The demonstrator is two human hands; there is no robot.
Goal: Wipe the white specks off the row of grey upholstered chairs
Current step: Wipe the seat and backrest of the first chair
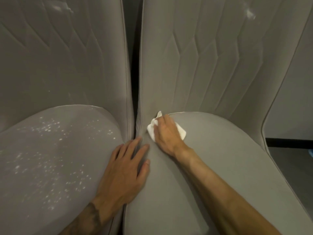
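Two grey upholstered chairs stand side by side. The left chair's seat (55,158) is scattered with white specks (47,129). The right chair's seat (220,158) shows none. My right hand (166,134) presses a folded white cloth (181,131) flat on the right seat's back left corner, where seat meets backrest. My left hand (125,168) lies flat, fingers spread, across the gap between the two seats, holding nothing. A white smear (250,14) marks the right backrest near the top, and a fainter one (62,8) marks the left backrest.
A narrow dark gap (134,73) runs between the two backrests. At the far right a third grey chair's side (291,99) shows, with a dark floor strip (289,143) below it.
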